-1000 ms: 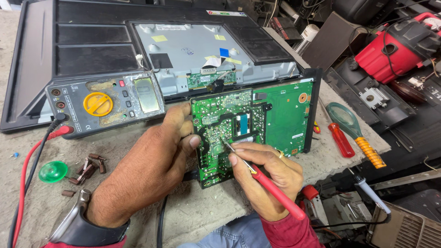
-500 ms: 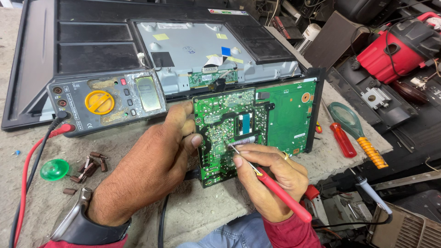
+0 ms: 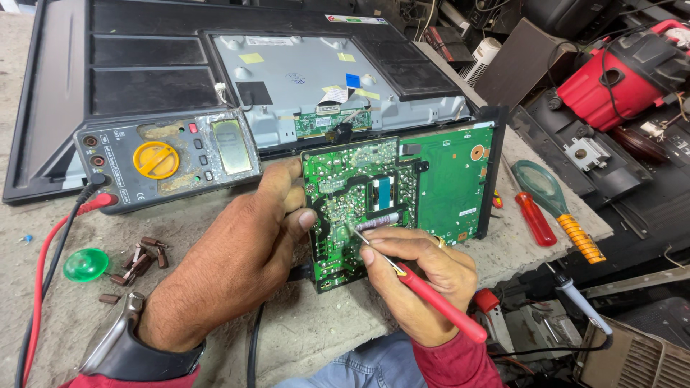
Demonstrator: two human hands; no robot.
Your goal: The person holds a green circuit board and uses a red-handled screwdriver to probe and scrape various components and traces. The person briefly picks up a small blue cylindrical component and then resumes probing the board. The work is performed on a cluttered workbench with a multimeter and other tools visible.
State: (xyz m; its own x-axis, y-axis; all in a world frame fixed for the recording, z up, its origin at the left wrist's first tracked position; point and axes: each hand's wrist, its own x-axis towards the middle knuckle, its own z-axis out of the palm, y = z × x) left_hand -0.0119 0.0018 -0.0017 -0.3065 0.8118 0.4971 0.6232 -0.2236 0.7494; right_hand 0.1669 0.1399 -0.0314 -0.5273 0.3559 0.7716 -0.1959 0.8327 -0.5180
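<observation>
Holding the green circuit board (image 3: 402, 194) at its left edge, the left hand (image 3: 244, 251) is closed on it, with the thumb pressed on the face of the board and the other fingers hidden behind it. This board stands tilted on the grey table (image 3: 316, 338), and it leans against the lower edge of the opened back of a flat screen (image 3: 237, 65), which lies flat behind it. The right hand (image 3: 424, 280) is closed around a red test probe (image 3: 431, 298), held like a pen between thumb and first fingers, and the thin metal tip touches the board near its middle, just under a small blue part. On the ring finger of this hand there is a ring. A watch with a dark strap (image 3: 118, 345) is on the left wrist. To the left of the board, a grey multimeter with a yellow dial (image 3: 165, 158) rests on the lower edge of the screen back, and a red lead and a black lead (image 3: 50, 244) run from it down over the table. Near these leads lie a small green round cap (image 3: 85, 264) and some small brown parts (image 3: 140, 259). At the right of the board lie a red-handled screwdriver (image 3: 532, 215) and a magnifying glass with an orange handle (image 3: 557, 205), side by side. Further right, off the table, a red machine (image 3: 618, 68) sits among dark scrap parts.
</observation>
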